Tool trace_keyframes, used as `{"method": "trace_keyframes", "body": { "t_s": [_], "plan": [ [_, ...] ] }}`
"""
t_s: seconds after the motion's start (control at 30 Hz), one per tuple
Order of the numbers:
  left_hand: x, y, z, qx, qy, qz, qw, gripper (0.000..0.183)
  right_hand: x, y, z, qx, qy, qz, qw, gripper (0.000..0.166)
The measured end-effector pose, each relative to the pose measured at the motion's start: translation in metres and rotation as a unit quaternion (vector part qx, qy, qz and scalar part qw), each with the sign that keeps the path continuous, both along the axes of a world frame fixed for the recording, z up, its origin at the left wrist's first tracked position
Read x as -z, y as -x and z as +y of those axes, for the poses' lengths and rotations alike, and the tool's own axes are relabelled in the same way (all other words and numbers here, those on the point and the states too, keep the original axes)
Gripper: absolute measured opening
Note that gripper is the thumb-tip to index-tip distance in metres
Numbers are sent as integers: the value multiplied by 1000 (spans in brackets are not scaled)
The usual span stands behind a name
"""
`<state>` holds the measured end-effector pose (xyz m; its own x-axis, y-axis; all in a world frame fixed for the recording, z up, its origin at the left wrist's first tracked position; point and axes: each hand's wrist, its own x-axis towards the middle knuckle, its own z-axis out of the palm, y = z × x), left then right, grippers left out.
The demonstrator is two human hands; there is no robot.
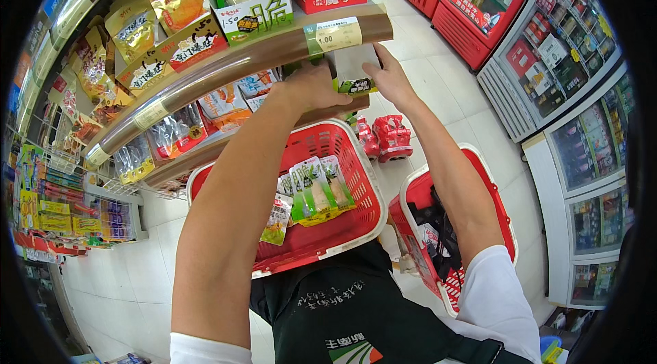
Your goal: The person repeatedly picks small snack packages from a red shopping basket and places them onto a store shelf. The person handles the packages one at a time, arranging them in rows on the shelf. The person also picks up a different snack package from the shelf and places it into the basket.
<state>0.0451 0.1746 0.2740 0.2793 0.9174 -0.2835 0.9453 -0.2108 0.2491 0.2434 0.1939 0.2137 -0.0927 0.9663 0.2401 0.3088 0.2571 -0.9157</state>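
Both my hands are at a display carton [354, 63] under the upper shelf's front edge, at the lower shelf's right end. The carton has a pale grey inside and a green-and-black printed front. My left hand [314, 85] grips its left side, with some fingertips hidden behind it. On the right wall, my right hand [388, 74] has its thumb inside and fingers outside. Below my forearms is a red plastic shopping basket [359, 228] with a white rim. Several green-and-white snack packets [318, 189] stand in it, beside a white snack packet [277, 217].
A second red basket [410, 261] holding black items stands at right. Red shrink-wrapped bottles [392, 138] are on the floor beyond the first basket. Snack cartons [254, 9] line the upper shelf [246, 58]. Glass-door coolers [559, 50] stand along the right. A wire rack [61, 158] stands left.
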Motion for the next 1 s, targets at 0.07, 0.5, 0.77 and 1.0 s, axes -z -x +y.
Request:
{"method": "trace_keyframes", "body": {
  "t_s": [0.07, 0.5, 0.77, 1.0],
  "plan": [
    [1, 2, -2, 4, -15, -2, 1000, 97, -2, 2, -2, 7, 13, 7, 1000, 63],
    [-27, 29, -102, 140, -311, -126, 932, 75, -10, -17, -37, 88, -134, -26, 987, 56],
    [123, 170, -196, -102, 19, -135, 985, 42, 42, 90, -159, -292, -73, -201, 932, 27],
    [244, 196, -207, -165, 117, -86, 975, 60, 158, 205, -151, -389, 144, -517, 749, 57]
  ]
}}
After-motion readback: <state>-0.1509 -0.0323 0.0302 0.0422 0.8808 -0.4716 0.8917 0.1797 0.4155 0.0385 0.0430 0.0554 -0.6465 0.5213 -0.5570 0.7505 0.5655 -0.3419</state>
